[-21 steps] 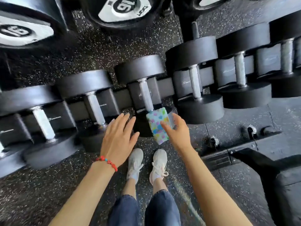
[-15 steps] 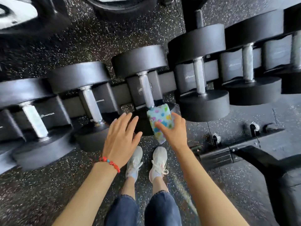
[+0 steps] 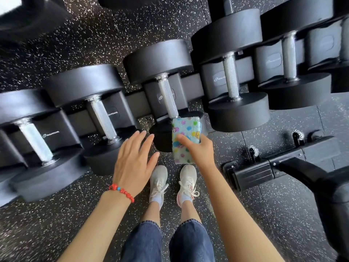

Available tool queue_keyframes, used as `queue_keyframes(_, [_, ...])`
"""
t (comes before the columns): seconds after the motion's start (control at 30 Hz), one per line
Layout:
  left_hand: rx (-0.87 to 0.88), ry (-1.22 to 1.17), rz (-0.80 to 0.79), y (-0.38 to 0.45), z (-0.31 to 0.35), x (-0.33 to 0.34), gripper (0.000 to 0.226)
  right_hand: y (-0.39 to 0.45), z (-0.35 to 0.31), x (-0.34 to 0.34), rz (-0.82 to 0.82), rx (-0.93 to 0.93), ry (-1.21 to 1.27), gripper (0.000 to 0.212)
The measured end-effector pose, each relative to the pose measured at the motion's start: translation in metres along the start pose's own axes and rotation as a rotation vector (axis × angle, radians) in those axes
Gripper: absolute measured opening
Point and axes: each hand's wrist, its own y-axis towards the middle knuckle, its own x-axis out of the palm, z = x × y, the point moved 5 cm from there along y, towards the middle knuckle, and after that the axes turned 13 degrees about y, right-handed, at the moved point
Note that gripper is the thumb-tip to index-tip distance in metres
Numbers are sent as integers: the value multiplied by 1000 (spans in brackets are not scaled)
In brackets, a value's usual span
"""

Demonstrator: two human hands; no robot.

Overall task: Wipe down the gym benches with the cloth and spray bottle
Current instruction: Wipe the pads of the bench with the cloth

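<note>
Left dumbbells [image 3: 62,129]: black rubber heads with knurled metal handles fill the frame from 9 o'clock toward the centre, resting in the cradles of a low rack [image 3: 132,103].
Writing: the cradle labels read "NAUTILUS" in pale letters, at 9 o'clock and again toward 1 o'clock; other labels are too blurred to read.
Left hand [image 3: 133,159]: your fingers are straight and spread, holding nothing, hovering just in front of the middle dumbbell [image 3: 166,97]. A red bead bracelet [image 3: 121,191] sits on that wrist.
Shoes [image 3: 171,182]: white lace-up trainers at 6 o'clock on the speckled rubber floor [image 3: 47,224], below the hands.
Cloth [image 3: 186,137]: just right of centre, a folded pale-blue towel with coloured dots, lying against the near head of the middle dumbbell.
Right hand [image 3: 198,150]: your thumb and fingers are curled round the cloth's lower half, clamped on it.
How the cloth handles: I judge it light, soft and floppy, with a fluffy pile that grips. Keep it folded as a pad and hold it across the middle, so the edges do not trail.
Spray bottle: not in view, so you cannot spray from here.
Bench [image 3: 294,167]: at 4 o'clock, a black metal frame with small wheels and a dark padded part running to the right edge, well apart from the cloth.
Task standing: I judge the bench wiping not yet under way, since the cloth is at the dumbbells and not on the pad.
</note>
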Motion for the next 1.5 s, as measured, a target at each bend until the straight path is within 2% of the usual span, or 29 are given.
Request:
queue_keyframes(0.13, [45, 17, 6, 2, 7, -12, 52, -20, -6, -10, 10, 31, 254, 7])
queue_keyframes(0.27, [118, 25, 9, 3, 21, -29, 51, -46, -14, -31, 59, 52, 453, 7])
queue_keyframes(0.37, [202, 40, 26, 6, 39, -46, 52, -67, -19, -56, 139, 20, 506, 12])
queue_keyframes(0.47, [303, 65, 59, 9, 65, -63, 54, -91, -25, -83, 241, -46, 537, 7])
queue_keyframes(0.67, [497, 87, 112, 6, 130, -78, 53, -128, -22, -150, 446, -95, 616, 18])
queue_keyframes(0.87, [658, 103, 121, -7, 211, -66, 54, -155, -5, -231, 549, -140, 764, 15])
queue_keyframes(1.07, [750, 158, 87, -30, 307, -37, 56, -172, 43, -328, 614, -175, 916, 55])
queue_keyframes(1.17, [790, 166, 75, -47, 367, -21, 59, -187, 65, -383, 651, -244, 914, 62])
queue_keyframes(1.37, [890, 162, 69, -67, 483, 6, 59, -205, 103, -485, 750, -268, 847, 60])
queue_keyframes(1.5, [971, 179, 63, -58, 533, 13, 50, -196, 117, -525, 833, -255, 793, 37])
